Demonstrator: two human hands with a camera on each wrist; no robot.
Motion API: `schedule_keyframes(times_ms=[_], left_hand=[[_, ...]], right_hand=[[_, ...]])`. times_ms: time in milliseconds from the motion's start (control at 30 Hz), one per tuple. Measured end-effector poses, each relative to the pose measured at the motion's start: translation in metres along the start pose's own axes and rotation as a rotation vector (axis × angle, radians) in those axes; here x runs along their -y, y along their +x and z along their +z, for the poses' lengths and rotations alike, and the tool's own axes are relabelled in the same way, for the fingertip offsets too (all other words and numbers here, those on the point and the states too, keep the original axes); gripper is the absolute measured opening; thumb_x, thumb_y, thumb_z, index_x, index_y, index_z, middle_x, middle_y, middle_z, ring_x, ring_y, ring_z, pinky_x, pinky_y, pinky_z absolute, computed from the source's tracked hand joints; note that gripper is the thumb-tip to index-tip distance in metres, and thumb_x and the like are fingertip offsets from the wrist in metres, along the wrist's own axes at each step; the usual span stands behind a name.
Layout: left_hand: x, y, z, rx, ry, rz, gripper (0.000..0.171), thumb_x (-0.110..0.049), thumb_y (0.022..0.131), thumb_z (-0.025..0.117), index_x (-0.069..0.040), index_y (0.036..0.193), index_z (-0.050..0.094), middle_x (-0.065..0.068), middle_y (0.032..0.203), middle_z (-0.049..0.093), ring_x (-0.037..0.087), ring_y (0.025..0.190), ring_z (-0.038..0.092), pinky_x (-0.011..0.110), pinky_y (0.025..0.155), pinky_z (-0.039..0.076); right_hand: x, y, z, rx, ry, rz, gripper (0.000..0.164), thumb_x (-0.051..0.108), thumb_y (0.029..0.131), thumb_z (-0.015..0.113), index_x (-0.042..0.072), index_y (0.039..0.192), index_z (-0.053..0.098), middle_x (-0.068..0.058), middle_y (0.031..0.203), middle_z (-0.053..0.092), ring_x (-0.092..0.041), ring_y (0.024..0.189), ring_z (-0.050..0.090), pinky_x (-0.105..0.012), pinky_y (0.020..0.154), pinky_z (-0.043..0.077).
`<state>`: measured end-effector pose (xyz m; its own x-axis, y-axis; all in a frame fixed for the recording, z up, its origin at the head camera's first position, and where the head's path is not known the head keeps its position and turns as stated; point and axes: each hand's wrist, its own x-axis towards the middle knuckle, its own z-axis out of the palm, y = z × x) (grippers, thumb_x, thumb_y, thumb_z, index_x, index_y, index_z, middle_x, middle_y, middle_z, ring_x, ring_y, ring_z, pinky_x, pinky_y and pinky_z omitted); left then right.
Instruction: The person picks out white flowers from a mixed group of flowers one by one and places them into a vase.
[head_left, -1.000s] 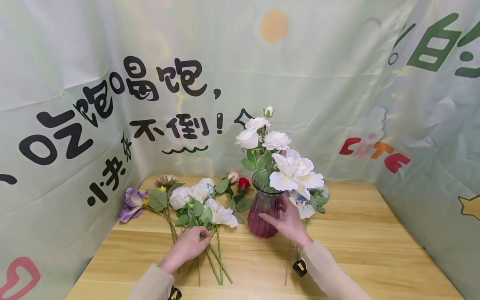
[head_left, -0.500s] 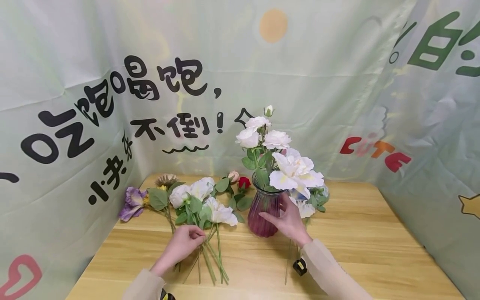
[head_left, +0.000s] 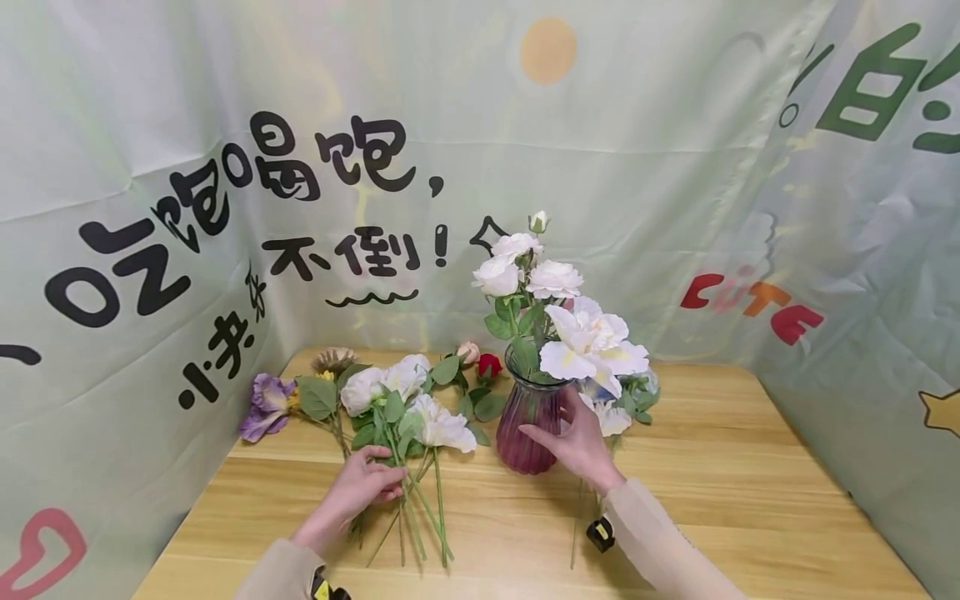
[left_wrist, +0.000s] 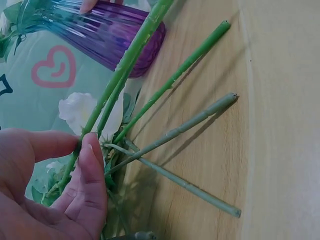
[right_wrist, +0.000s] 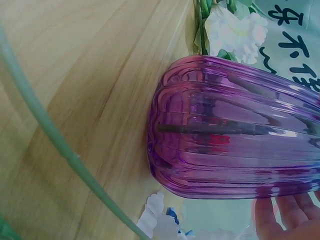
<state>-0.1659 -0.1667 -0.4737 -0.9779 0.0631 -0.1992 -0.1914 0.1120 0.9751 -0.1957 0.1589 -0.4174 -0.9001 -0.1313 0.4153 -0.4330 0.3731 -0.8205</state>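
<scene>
Left hand (left_wrist: 55, 217) pinches a green stem (left_wrist: 121, 74) between thumb and fingertip. Three more stems (left_wrist: 172, 130) fan out over the wood-grain tabletop (left_wrist: 280, 150), casting shadows. Beyond: white bloom (left_wrist: 77, 111), ribbed blue-to-purple vase (left_wrist: 105, 32), pink heart print (left_wrist: 71, 67).

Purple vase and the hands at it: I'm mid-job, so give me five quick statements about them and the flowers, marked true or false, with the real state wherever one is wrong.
1. The right hand holds the purple vase. True.
2. The vase has no flowers in it. False: white roses stand in it.
3. The left hand pinches a green stem. True.
4. In the head view, the leftmost flower is red. False: it is a purple flower.
5. In the head view, a red rose shows to the left of the vase. True.
</scene>
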Motion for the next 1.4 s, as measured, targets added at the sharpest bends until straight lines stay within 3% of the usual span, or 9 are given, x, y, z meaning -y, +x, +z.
schedule_keyframes(times_ms=[133,333,600,867,1167,1400], left_hand=[[0.0,0.004,0.003,-0.031,0.035,-0.008,0.049,-0.014,0.089,0.064,0.01,0.126,0.043,0.012,0.077,0.064,0.015,0.059,0.062,0.022,0.054,0.053],[-0.003,0.005,0.005,-0.061,0.041,0.001,0.033,-0.018,0.093,0.059,0.005,0.116,0.052,0.011,0.074,0.061,0.015,0.058,0.061,0.021,0.052,0.052],[-0.011,0.001,0.007,-0.122,0.06,0.113,0.023,-0.013,0.092,0.061,0.002,0.108,0.056,0.02,0.077,0.064,0.025,0.06,0.063,0.028,0.054,0.055],[-0.022,-0.001,0.007,-0.185,0.2,0.228,0.018,-0.018,0.093,0.061,-0.002,0.102,0.06,0.018,0.083,0.064,0.031,0.062,0.062,0.037,0.055,0.056],[-0.03,-0.001,0.009,-0.165,0.194,0.245,0.019,-0.016,0.093,0.06,0.0,0.103,0.061,0.019,0.09,0.062,0.023,0.066,0.06,0.037,0.059,0.056],[-0.032,-0.001,0.013,-0.137,0.256,0.3,0.013,-0.015,0.093,0.059,-0.003,0.098,0.063,0.013,0.081,0.063,0.023,0.063,0.061,0.043,0.059,0.055]], right_hand=[[0.001,0.0,0.0,-0.001,0.001,0.005,0.058,0.014,0.073,0.081,0.007,0.121,0.048,-0.015,0.117,0.059,-0.033,0.107,0.057,-0.052,0.09,0.049],[0.0,0.0,0.0,-0.002,-0.007,-0.001,0.057,0.015,0.073,0.081,0.007,0.12,0.049,-0.015,0.116,0.059,-0.033,0.106,0.058,-0.051,0.089,0.05],[-0.001,0.0,0.0,0.0,0.006,-0.016,0.058,0.014,0.073,0.081,0.007,0.121,0.048,-0.015,0.118,0.058,-0.034,0.107,0.057,-0.052,0.088,0.05],[-0.002,0.0,0.001,0.0,0.009,-0.007,0.059,0.015,0.073,0.081,0.007,0.122,0.048,-0.015,0.118,0.058,-0.033,0.108,0.057,-0.052,0.089,0.049],[-0.003,0.0,0.001,-0.002,0.003,-0.015,0.058,0.015,0.073,0.081,0.007,0.121,0.049,-0.015,0.118,0.058,-0.033,0.107,0.057,-0.051,0.088,0.05],[-0.001,0.0,0.0,-0.014,-0.005,-0.009,0.057,0.014,0.073,0.081,0.007,0.12,0.049,-0.015,0.116,0.059,-0.033,0.106,0.058,-0.051,0.088,0.05]])
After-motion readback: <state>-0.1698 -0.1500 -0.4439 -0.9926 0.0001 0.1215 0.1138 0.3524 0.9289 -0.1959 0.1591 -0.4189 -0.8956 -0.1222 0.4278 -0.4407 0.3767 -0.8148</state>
